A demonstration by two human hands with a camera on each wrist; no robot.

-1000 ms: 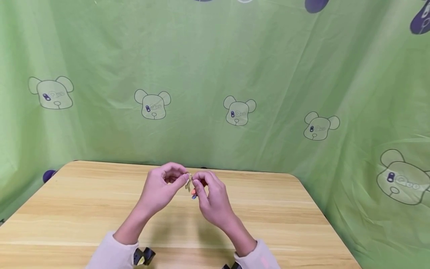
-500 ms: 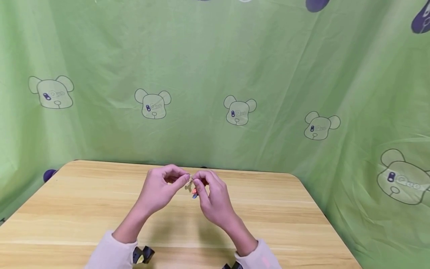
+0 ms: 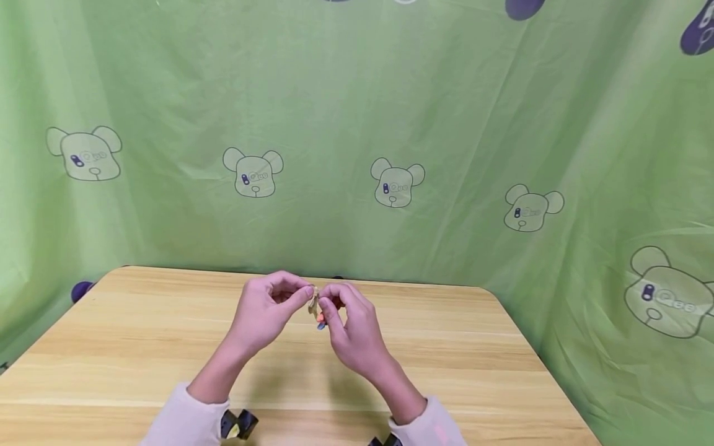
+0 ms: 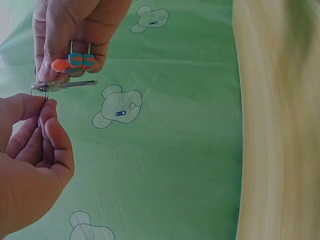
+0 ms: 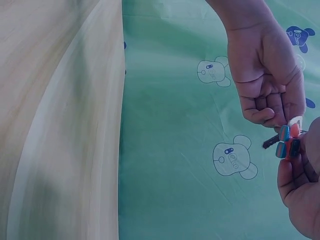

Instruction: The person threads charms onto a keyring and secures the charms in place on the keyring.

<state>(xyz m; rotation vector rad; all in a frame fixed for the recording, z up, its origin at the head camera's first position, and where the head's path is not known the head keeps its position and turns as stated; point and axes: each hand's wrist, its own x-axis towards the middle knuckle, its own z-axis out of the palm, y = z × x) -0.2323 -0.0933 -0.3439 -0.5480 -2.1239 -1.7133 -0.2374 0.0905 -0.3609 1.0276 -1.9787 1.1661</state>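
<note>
My left hand [image 3: 264,316] pinches what looks like a thin wire key ring [image 4: 46,95] between thumb and forefinger. Metal keys [image 3: 313,306] hang from it between the two hands; edge-on in the left wrist view, one key [image 4: 80,84] points sideways. My right hand [image 3: 357,331] has its thumb and forefinger at the keys, touching or very near them. Its curled fingers hold a small orange-and-teal piece [image 4: 76,60] with thin metal bars. In the right wrist view a dark key [image 5: 270,141] sticks out beside that piece. The fingers partly cover the ring.
Both hands are above a wooden table [image 3: 446,347] with rounded far corners. A green curtain [image 3: 329,93] with bear-head prints hangs behind and around it. Black wrist-worn devices [image 3: 238,425] sit at the pale sleeves [image 3: 186,418].
The keys swing and turn slightly between the hands, and the orange-and-teal piece shifts a little. Both hands stay almost in place.
</note>
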